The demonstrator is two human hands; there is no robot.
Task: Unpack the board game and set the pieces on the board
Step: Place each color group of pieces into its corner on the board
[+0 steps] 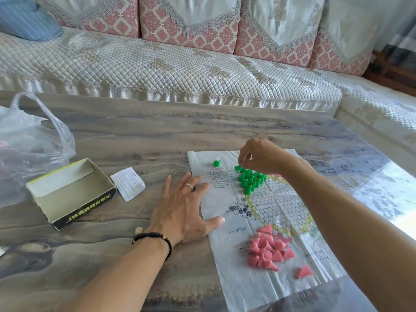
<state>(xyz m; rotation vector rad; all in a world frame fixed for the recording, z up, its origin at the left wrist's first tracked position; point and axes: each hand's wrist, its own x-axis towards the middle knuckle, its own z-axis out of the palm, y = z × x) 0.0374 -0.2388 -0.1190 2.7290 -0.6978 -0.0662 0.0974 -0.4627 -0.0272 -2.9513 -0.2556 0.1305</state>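
Head view: green pieces (249, 180) fill one corner of the paper board (270, 212), right hand (262, 157) pinching one more into place.

Left hand (186, 206) lies flat, fingers unclenched, apparently pinning the sheet to the counter (146, 136); pink pieces (269, 249) wait heaped nearby.

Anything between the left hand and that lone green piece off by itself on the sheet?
Nothing visible. The left hand lies flat on the board sheet's left edge; the stray green piece sits beyond its fingertips, with only bare sheet and table between. The right hand is off to the side.

Box (72, 194) lies left of board (276, 212) on table (157, 131).
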